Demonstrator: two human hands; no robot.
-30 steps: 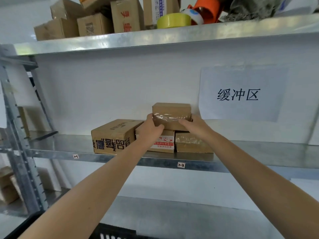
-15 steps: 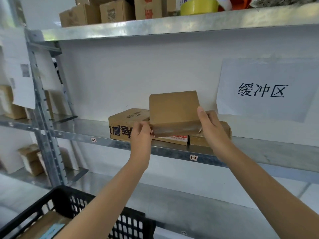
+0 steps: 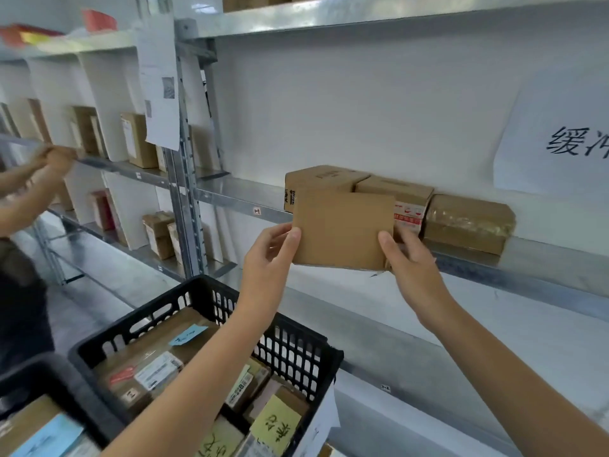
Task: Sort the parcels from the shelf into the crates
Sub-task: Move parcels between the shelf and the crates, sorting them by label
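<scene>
Since the frame a second earlier the plain brown parcel [image 3: 342, 230] has come off the top of the little stack and out from the shelf [image 3: 237, 196]. The view has also swung left and down, so the black crate [image 3: 298, 349] now fills the lower middle of the frame. The parcel sits at mid-frame, held in the air in front of the shelf's front edge with its broad blank face toward the camera. The left hand [image 3: 267, 258] pinches its left edge, thumb on the near face and fingers hidden behind. The right hand [image 3: 411, 264] holds the lower right corner the same way, so the hands are apart with the parcel's width between them, each clamped on it. The sorting looks partly done. The black crate, below and left of the parcel, already holds several parcels, some bearing a blue slip [image 3: 188, 334] or a yellow slip [image 3: 276, 427]. A second crate [image 3: 79, 404] in the lower left corner has parcels in it too. What is left, as far as can be seen, is this parcel, not yet in any crate, plus three boxes on the shelf behind it: a printed box [image 3: 321, 179], a red-labelled box [image 3: 407, 201] just beside it, and a taped box [image 3: 468, 222] further right. Which crate this parcel belongs in cannot be told, since its visible face carries no label. At the far left edge another person's hands [image 3: 54, 159] reach toward a neighbouring rack.
</scene>
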